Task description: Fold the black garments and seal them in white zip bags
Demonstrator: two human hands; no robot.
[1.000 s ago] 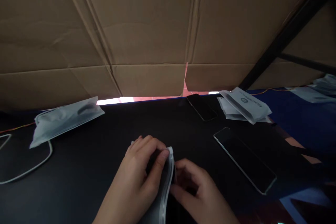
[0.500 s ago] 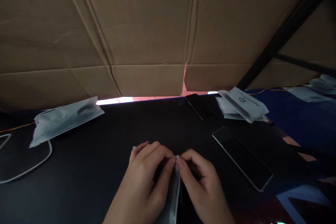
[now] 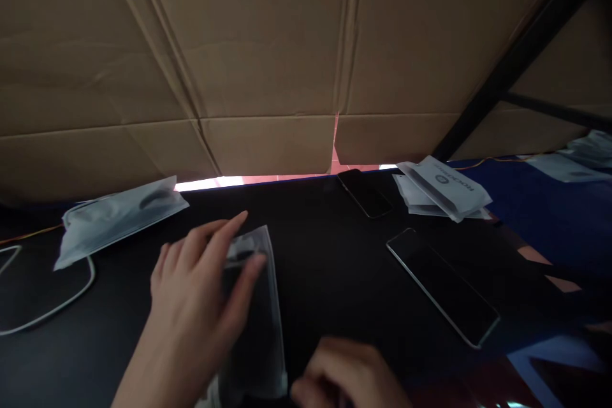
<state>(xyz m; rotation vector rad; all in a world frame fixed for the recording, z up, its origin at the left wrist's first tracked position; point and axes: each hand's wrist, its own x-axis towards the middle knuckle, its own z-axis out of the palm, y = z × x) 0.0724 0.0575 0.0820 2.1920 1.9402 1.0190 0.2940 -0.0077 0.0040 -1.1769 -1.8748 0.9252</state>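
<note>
My left hand (image 3: 198, 287) holds a clear plastic pouch (image 3: 261, 325) with a dark flat item inside, thumb on top and fingers along its left edge, above the black table (image 3: 325, 248). The pouch lies lengthwise, pointing away from me. My right hand (image 3: 347, 373) is low near the bottom edge, fingers curled, close to the pouch's near end; whether it touches it is hidden. A phone (image 3: 442, 287) lies face up to the right, apart from both hands.
A second dark phone (image 3: 366, 193) lies at the back. White pouches (image 3: 442, 191) are stacked at back right, another grey pouch (image 3: 117, 217) at left with a white cable (image 3: 57, 306). A cardboard wall (image 3: 268, 64) closes off the back. Blue surface (image 3: 549, 210) lies right.
Both hands were pinched together on the pouch's top edge. Now my left hand has carried the pouch left and away, laid flatter, and my right hand has drawn back toward me.
</note>
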